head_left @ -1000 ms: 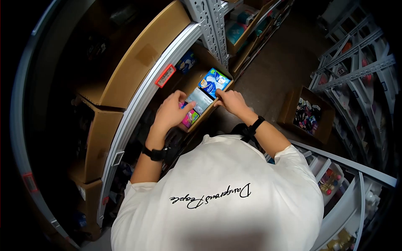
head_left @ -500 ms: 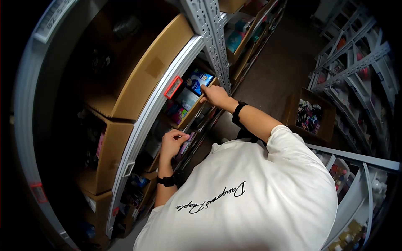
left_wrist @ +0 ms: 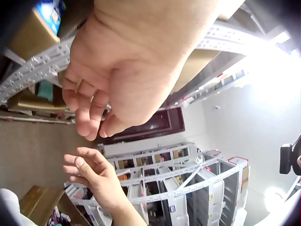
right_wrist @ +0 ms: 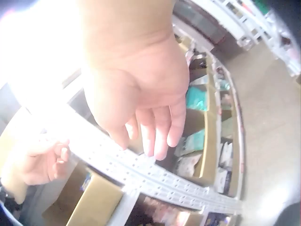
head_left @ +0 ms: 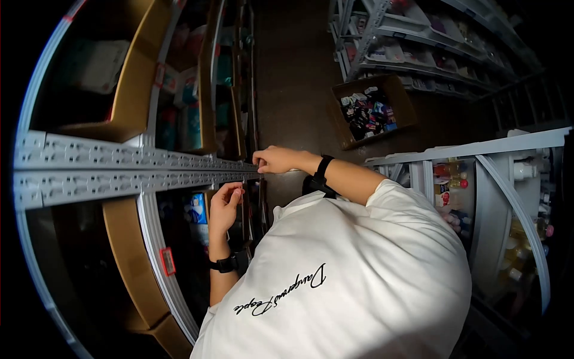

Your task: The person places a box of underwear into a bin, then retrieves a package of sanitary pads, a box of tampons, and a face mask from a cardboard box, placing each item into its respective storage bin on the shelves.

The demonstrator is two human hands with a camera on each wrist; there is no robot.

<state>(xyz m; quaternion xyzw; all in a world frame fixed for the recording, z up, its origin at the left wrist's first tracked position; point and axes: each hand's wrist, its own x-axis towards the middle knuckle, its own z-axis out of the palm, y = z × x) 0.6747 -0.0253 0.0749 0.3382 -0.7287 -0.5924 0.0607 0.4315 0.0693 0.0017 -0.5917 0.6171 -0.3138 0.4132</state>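
Brown cardboard fronts (head_left: 128, 263) at the lower left of the head view, set along a pale metal shelf edge (head_left: 156, 245), with depths behind lost in near-black shadow. Across the left half, grey perforated uprights (head_left: 89, 160), side by side. Below them, on the shelf edge, a red-framed label (head_left: 168, 261), print too small to read. Left of centre, inside the shelf below the uprights, a blue-and-white packet (head_left: 197, 206), brand lettering illegible, partly sunk in darkness.

Just right of the packet, left hand (head_left: 222, 206), fingers loosely bent, nothing held; a black wristband (head_left: 224, 264) lower down. Slightly higher, near the middle of the frame, right hand (head_left: 280, 160), fingers relaxed and empty in the right wrist view too; fingertips near the end of the uprights, contact impossible to tell. At bottom centre, a white shirt (head_left: 359, 281), with "Dangerous People" in black script, upside down.

At upper middle, dark, dull floor (head_left: 287, 72). Further right, an open carton (head_left: 400, 102) of jumbled small packages (head_left: 366, 113), brands unreadable. At upper right, grey shelving (head_left: 382, 36), contents hard to make out. Along the right edge, a rack (head_left: 478, 148) with bottles (head_left: 519, 242), cut off by the black lens border. At the right of the left wrist view, a pale wall (left_wrist: 225, 117), washed out by glare.
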